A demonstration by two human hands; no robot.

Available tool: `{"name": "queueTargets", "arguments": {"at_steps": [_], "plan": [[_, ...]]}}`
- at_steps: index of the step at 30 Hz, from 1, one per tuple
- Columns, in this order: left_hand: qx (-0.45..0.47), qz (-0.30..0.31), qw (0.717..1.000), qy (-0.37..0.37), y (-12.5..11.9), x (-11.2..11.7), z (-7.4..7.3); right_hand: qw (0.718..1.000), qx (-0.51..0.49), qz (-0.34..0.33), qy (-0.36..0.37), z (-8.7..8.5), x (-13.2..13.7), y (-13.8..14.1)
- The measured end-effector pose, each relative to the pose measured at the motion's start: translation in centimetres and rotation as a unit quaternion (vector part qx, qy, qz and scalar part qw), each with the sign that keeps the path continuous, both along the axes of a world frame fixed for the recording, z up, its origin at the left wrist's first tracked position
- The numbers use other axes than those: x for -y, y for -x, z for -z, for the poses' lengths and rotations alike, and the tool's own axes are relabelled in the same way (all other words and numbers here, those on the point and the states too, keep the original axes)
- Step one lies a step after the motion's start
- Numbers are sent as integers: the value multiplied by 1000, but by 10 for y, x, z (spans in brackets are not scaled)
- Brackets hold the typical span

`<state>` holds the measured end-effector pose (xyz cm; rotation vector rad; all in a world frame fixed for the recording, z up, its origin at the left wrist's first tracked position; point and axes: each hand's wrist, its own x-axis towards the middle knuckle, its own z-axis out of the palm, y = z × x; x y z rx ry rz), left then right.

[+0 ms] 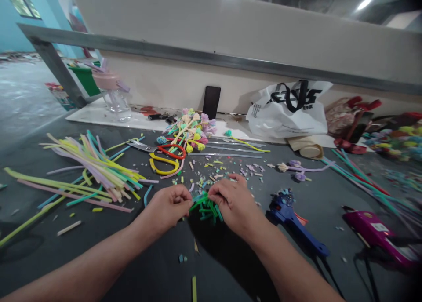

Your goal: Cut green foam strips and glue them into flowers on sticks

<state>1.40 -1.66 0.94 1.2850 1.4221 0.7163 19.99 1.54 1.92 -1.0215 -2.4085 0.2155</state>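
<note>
My left hand (173, 205) is closed in a pinch, its fingertips on the left end of a green pipe cleaner piece (197, 202). My right hand (232, 203) is also closed, thumb and fingers pinching at the other side of the green bits. Below and between the fingertips is a small pile of short green pipe cleaner pieces (211, 212); I cannot tell which are held and which lie on the table. Just beyond the hands are scattered pastel snippets (214, 170). Scissors (165, 157) with red and yellow handles lie further back, left of centre.
Long pastel pipe cleaners (95, 170) are heaped at left. A blue glue gun (293, 223) and a magenta device (379, 236), both with cords, lie at right. Behind stand pipe cleaner flowers (191, 128), a phone (211, 102), a white bag (286, 113) and a clear bottle (115, 100).
</note>
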Motion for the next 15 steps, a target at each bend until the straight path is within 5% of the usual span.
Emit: {"name": "queueTargets", "arguments": {"at_steps": [15], "plan": [[-2, 4, 1000, -4, 0, 2, 0, 1000, 21, 10, -20, 2, 2, 4]]}}
